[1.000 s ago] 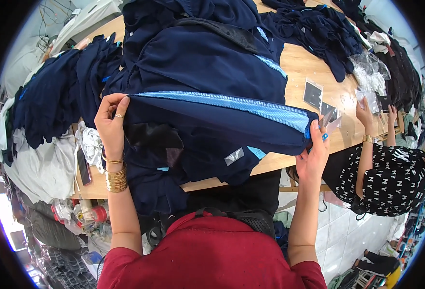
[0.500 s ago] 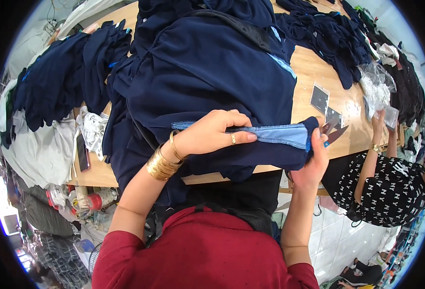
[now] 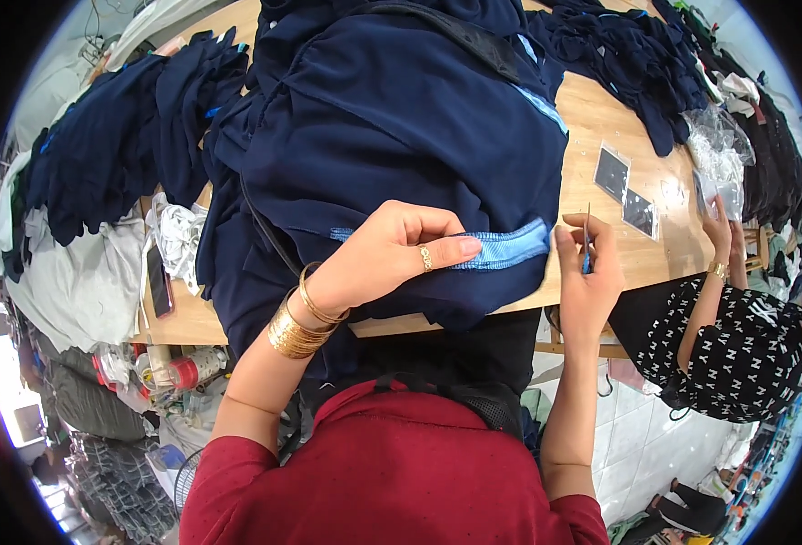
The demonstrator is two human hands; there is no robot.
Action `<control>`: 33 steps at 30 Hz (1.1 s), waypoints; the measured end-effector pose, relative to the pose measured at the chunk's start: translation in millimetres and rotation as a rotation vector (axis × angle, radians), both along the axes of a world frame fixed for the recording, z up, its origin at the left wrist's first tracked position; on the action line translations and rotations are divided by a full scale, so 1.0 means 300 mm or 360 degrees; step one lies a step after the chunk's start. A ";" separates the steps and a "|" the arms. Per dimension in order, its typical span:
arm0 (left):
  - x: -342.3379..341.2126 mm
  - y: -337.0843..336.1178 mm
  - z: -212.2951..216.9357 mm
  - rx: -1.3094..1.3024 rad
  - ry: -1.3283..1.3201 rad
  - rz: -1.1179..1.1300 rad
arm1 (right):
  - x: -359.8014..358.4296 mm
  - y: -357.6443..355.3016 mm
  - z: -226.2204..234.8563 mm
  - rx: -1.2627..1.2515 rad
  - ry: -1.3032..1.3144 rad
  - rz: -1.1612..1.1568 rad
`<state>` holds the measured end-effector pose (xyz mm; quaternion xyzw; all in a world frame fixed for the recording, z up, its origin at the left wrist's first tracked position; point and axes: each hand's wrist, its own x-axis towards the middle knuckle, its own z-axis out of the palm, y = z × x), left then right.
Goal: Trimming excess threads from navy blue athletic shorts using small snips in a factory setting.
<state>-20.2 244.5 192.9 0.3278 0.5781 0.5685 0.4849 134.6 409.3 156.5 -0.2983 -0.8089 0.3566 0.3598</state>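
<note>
A large navy garment [image 3: 374, 118] is spread in front of me and over the table's near edge. My left hand [image 3: 401, 241] is closed on it, thumb on top, pinching a light-blue band [image 3: 514, 245] with stitched edges. Gold bangles and a ring are on that arm and hand. Just off the band's right end, my right hand [image 3: 590, 272] is closed around thread snips [image 3: 587, 238]; a thin dark blade points up and a bit of blue shows between the fingers. The rest of the snips is hidden in the hand.
Navy garments are heaped at left [image 3: 101, 136] and far right [image 3: 619, 64] of the wooden table [image 3: 583, 118]. Small clear packets [image 3: 639, 213] lie right of my hand. A phone [image 3: 158, 282] sits at the left edge. Another person's hand [image 3: 717, 227] is at the right.
My right hand has let go of the garment's end, which now lies lower and flatter. The snips have turned from pointing right to pointing up. My left hand keeps its pinch.
</note>
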 end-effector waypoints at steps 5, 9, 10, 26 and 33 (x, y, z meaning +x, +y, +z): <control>0.004 0.002 0.004 -0.0026 -0.0043 0.0057 | 0.002 -0.092 0.066 0.0034 0.0256 0.0617; 0.011 0.004 -0.017 0.0019 -0.0005 0.0074 | -0.023 -0.130 0.084 0.0249 0.0288 0.0796; 0.012 0.004 -0.026 0.0050 0.0000 0.0076 | -0.031 -0.136 0.087 0.0325 0.0271 0.0793; -0.001 -0.002 -0.027 0.0057 -0.0181 0.0133 | -0.039 -0.119 0.051 -0.0067 0.0167 0.0865; 0.005 -0.021 -0.034 0.0252 0.0595 0.0187 | -0.035 -0.112 0.036 -0.0582 0.0115 0.0854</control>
